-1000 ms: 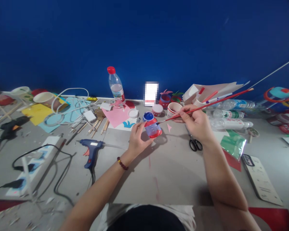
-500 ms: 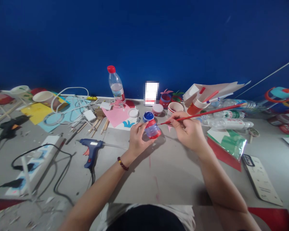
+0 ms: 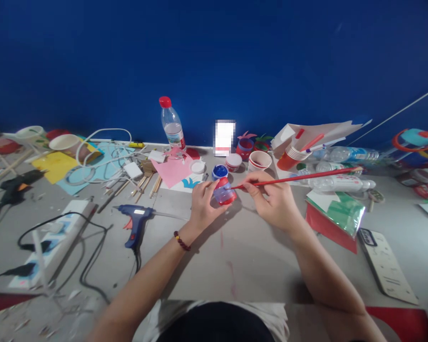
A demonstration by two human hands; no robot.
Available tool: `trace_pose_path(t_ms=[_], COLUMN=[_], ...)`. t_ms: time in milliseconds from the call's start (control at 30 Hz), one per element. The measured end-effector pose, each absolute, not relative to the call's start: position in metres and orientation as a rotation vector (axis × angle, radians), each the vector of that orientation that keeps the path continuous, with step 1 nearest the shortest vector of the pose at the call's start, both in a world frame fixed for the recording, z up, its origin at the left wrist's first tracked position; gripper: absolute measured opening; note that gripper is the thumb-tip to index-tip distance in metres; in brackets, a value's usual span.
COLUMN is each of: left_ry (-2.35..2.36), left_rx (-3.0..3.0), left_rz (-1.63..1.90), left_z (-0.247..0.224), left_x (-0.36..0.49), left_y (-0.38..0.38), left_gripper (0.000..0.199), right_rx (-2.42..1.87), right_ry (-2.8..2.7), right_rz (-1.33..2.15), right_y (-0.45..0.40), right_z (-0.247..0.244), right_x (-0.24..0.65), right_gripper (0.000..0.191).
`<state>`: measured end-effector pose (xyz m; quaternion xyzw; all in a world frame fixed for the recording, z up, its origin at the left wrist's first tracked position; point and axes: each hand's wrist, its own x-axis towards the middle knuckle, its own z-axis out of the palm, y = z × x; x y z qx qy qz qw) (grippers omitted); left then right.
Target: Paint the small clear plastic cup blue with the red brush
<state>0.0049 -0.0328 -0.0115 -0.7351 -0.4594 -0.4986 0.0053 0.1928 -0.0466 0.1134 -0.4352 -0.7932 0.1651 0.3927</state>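
My left hand [image 3: 204,204] is closed around a small clear plastic bottle piece [image 3: 221,194] with red paint at both ends and a bluish middle. Between the thumb and fingers of my right hand [image 3: 273,202] is a long red paintbrush [image 3: 303,176], its tip touching or very near the bluish band. Just behind the bottle piece stands an open jar of blue paint [image 3: 220,172]. A lidded jar [image 3: 233,162] and a red-striped paper cup [image 3: 259,161] are close by, beyond my right hand.
A blue glue gun [image 3: 137,221] and a power strip [image 3: 53,247] with cords lie left. Behind stands a red-capped bottle [image 3: 171,126] beside pink paper [image 3: 167,171]. To the right are plastic bottles [image 3: 345,183], green and red sheets [image 3: 342,213] and a phone [image 3: 388,266].
My right hand has moved slightly left and down, bringing the brush tip from beside the bottle piece onto its bluish side. My left hand has stayed almost in place.
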Motion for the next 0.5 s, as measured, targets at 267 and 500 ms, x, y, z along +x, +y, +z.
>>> trace_pose_path(t_ms=[267,500], left_ry=[-1.415,-1.452], left_rx=[-2.299,-2.303], left_rz=[-1.540,-1.519], left_z=[-0.0099,-0.0143], left_x=[0.0057,0.0008], left_y=[-0.0336,-0.0337], left_gripper=[0.068,0.073], right_rx=[-1.107,-1.154], right_ry=[-1.997,-1.966], right_rz=[0.485,0.403], right_y=[-0.0446,-0.0437], right_z=[0.1094,0.1178], right_x=[0.1917,0.1927], right_gripper=[0.010,0.013])
